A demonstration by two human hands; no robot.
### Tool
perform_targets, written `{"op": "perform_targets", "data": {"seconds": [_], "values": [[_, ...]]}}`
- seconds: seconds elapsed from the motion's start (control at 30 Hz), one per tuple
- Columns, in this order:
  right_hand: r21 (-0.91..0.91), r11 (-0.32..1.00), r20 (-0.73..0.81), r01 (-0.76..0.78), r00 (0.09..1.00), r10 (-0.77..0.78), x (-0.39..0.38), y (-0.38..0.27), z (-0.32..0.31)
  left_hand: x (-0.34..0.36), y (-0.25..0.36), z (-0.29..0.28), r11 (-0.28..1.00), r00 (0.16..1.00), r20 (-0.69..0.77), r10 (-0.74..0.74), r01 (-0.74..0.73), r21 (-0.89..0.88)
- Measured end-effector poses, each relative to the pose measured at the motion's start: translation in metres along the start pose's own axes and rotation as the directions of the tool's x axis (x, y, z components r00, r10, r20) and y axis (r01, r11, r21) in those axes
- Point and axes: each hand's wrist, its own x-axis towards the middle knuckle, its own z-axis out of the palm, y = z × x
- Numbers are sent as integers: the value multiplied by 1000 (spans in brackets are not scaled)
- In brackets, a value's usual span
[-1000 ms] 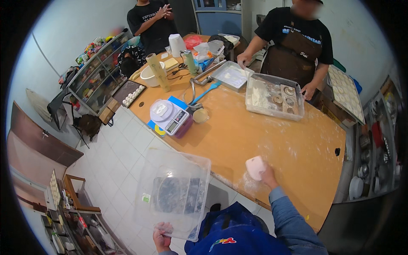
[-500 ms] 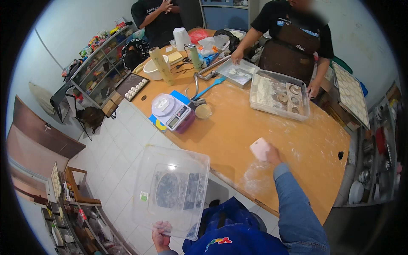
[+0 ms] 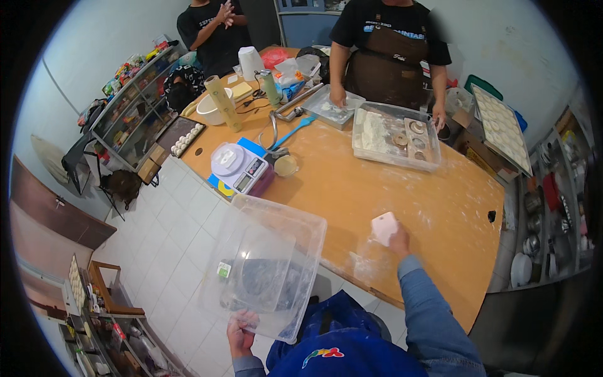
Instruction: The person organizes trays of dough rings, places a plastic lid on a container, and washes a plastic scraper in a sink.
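A large, clear rectangular plastic lid (image 3: 269, 264) tilts at seven o'clock, the left hand (image 3: 242, 332), fingers curled, holding its near edge. At two, a clear plastic box (image 3: 392, 156) holds white powder (image 3: 375, 131). At four, the outstretched right hand (image 3: 399, 241) grips a flat pink scraper (image 3: 383, 227).

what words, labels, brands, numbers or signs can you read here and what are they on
Wording isn't copied here, only placed:
Aproned co-worker's black shirt: pale and blue chest lettering, partly covered.
Second black shirt: pale chest lettering, partly covered.
Brown apron: pale script, too small.
Kitchen scale: display and button marks too small to read.
Green-and-white sticker on clear plastic piece in left hand: too small.
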Motion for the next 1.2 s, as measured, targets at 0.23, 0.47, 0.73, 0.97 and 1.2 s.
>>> {"op": "perform_targets", "data": {"seconds": [0.23,0.47,0.73,0.97,1.2], "values": [[238,968,28,73,996,-82,-54,-13,8,28,0,29,1000,987,162,-13,11,12],[25,971,-194,-236,952,237,-85,14,24,62,-15,76,996,942,325,-85,87,10],[158,962,-208,-223,945,254,-121,-4,-17,72,-23,105,984,912,377,-162,178,-7],[82,963,-170,-256,949,266,-139,-42,31,70,6,127,989,913,388,-128,146,-18],[83,965,-213,-247,942,260,-153,-37,15,62,41,124,993,897,429,-107,116,7]]}}
